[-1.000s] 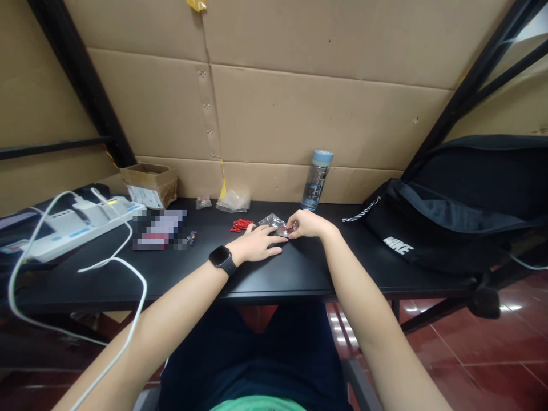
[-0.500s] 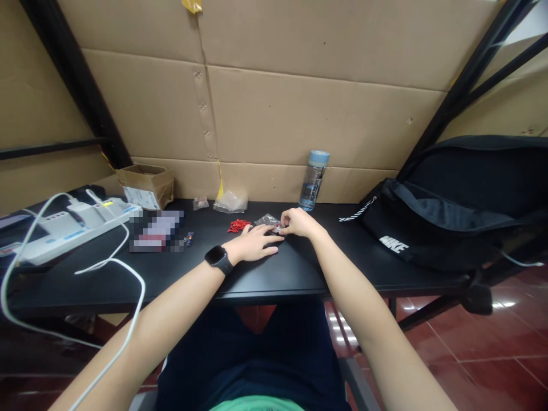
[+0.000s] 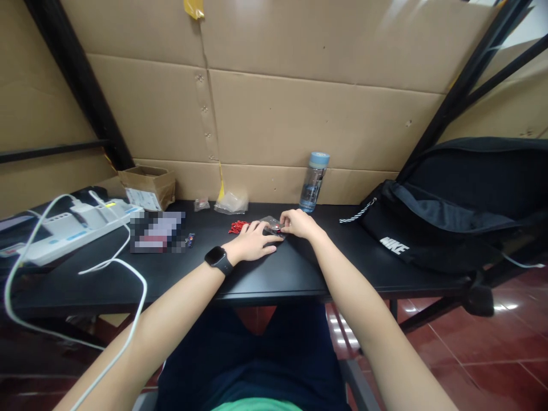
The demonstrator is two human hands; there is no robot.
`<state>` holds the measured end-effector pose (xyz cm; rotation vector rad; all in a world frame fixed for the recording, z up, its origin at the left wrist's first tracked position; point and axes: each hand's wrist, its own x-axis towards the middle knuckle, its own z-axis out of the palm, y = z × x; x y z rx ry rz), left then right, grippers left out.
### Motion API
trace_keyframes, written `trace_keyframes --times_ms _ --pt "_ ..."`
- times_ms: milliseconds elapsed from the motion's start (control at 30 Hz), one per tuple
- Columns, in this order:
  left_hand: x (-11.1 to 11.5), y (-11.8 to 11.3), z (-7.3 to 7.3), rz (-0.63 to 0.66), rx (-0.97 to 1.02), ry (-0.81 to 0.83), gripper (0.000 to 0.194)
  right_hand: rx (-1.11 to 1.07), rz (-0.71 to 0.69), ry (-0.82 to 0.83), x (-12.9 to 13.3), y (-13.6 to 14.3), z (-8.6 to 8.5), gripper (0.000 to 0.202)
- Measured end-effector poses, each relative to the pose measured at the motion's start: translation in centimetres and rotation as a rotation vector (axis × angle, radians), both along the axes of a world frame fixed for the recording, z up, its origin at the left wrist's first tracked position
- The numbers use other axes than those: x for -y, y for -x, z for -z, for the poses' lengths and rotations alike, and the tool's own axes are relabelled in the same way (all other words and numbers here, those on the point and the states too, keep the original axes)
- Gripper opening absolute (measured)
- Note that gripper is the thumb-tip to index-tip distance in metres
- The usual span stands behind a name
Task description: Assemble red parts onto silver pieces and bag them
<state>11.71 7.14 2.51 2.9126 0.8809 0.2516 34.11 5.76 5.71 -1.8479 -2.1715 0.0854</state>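
Observation:
A small clear plastic bag (image 3: 270, 220) with bits of red in it lies on the black table in front of me. My right hand (image 3: 297, 223) pinches its right side between thumb and fingertips; exactly what is between the tips is too small to see. Reaching in from the left, my left hand (image 3: 254, 242) rests palm down with fingers spread, fingertips at the bag's near edge. A heap of red cord-like pieces (image 3: 237, 227) sits just beyond its knuckles, partly covered by them. A dark watch is on my left wrist.
A water bottle (image 3: 314, 182) stands behind my right hand, and a black backpack (image 3: 449, 217) fills the right end. Plastic packets (image 3: 232, 202) lie at the back. Leftward are an open carton (image 3: 148, 185), a blurred-out item, a power strip (image 3: 81, 231) and a white cable (image 3: 143, 285).
My left hand's fingers have shifted slightly and now cover more of the red heap. The right hand keeps its pinch at the bag in almost the same place.

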Motion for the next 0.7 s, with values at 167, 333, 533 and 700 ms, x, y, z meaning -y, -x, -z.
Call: trace_keyframes --times_ms 167,333,533,700 --pt "0.1 0.0 -0.2 -0.018 -0.025 0.004 0.045 0.042 0.049 -0.067 -0.1 0.7 0.3 0.025" --pt "-0.4 0.2 0.0 0.010 -0.037 0.032 0.045 0.101 0.084 -0.139 -0.2 2.6 0.8 0.023" --pt "-0.4 0.4 -0.4 0.049 0.015 0.025 0.040 0.136 0.136 -0.196 -0.7 3.4 1.4 0.021" --pt "-0.6 0.7 -0.8 0.054 0.048 0.046 0.035 0.089 0.150 -0.188 -1.2 3.1 1.6 0.022"
